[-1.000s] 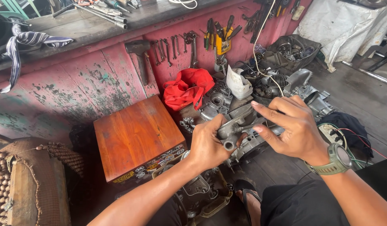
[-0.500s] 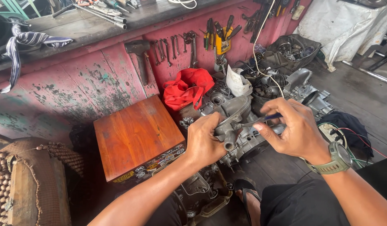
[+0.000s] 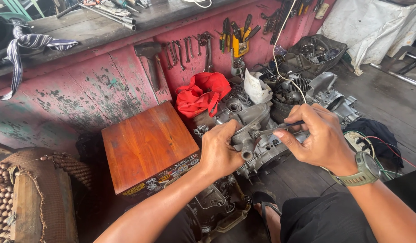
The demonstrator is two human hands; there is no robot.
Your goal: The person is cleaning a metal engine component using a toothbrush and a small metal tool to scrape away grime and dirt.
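Head view: left hand (image 3: 221,150) closed around grey cast-metal engine part (image 3: 249,130), held above dismantled grey engine casing (image 3: 280,150) on floor. Right hand (image 3: 318,139) pinches thin metal tool (image 3: 278,128), tip touching the part. Brown wooden box (image 3: 147,144) just left; red cloth (image 3: 201,94) behind.

Tool tip (image 3: 257,133) behind the metal part (image 3: 250,123); left hand (image 3: 219,153) fingertips hidden beneath it.

Worn pink bench front (image 3: 82,94) w/ hung tools (image 3: 190,49); dark plank floor (image 3: 388,103); wooden box (image 3: 147,144).
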